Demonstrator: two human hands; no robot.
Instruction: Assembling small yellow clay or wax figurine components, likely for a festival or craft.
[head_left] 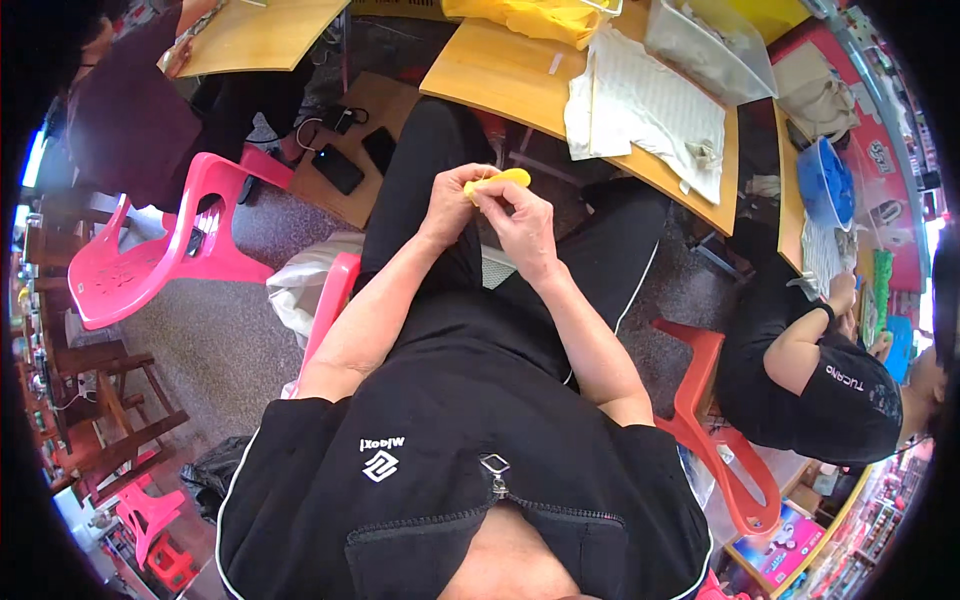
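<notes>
Above my lap, my left hand (453,207) and my right hand (522,226) meet with fingertips pinched together. Between them is a small, smooth yellow piece (516,177) with a rounded end; its exact kind does not show. The rounded end sticks out beyond my right fingers, while the rest is partly covered by the fingers of both hands. Nearest to the hands is a wooden table (475,75) ahead, which neither hand touches.
White cloth (660,120), a yellow bag (540,18) and a clear plastic bin (705,50) are on the table. A pink chair (180,240) stands left, near a phone (379,150) on a low board (345,205). At right, a co-worker (800,370) sits by a blue basket (826,185).
</notes>
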